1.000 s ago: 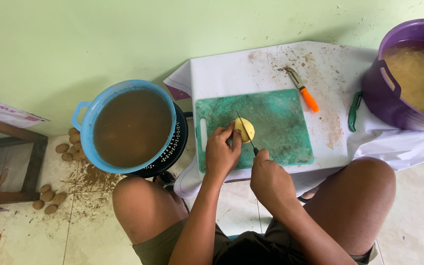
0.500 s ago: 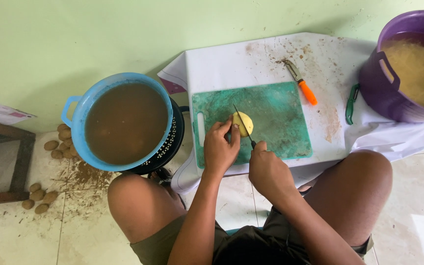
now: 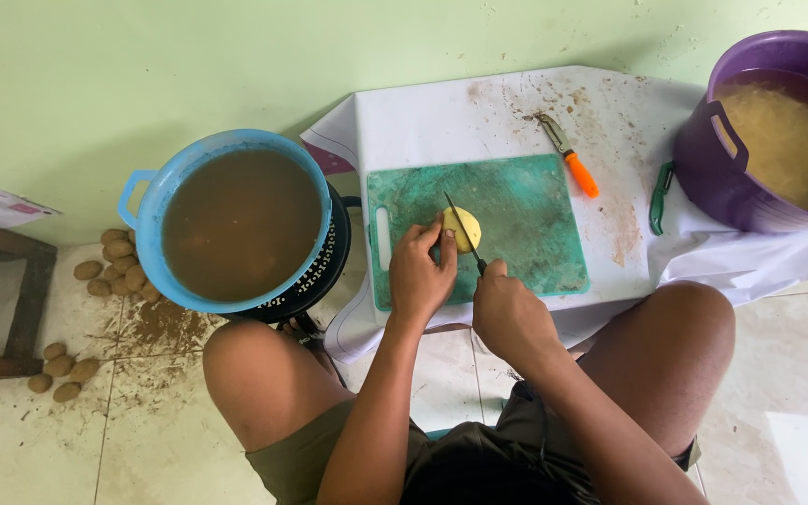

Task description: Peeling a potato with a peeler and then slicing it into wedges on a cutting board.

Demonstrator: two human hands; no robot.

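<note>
While we cut:
Left hand (image 3: 420, 276): we clasp the peeled yellow potato (image 3: 463, 229), uncut.
Right hand (image 3: 509, 313): we grip the slim dark-handled knife (image 3: 465, 234).

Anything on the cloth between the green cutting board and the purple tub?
In the head view, an orange-handled peeler and a green-handled tool lie on the stained white cloth between the cutting board and the purple tub.

Pale green wall (image 3: 189, 56), tiled floor (image 3: 778, 411)
</note>
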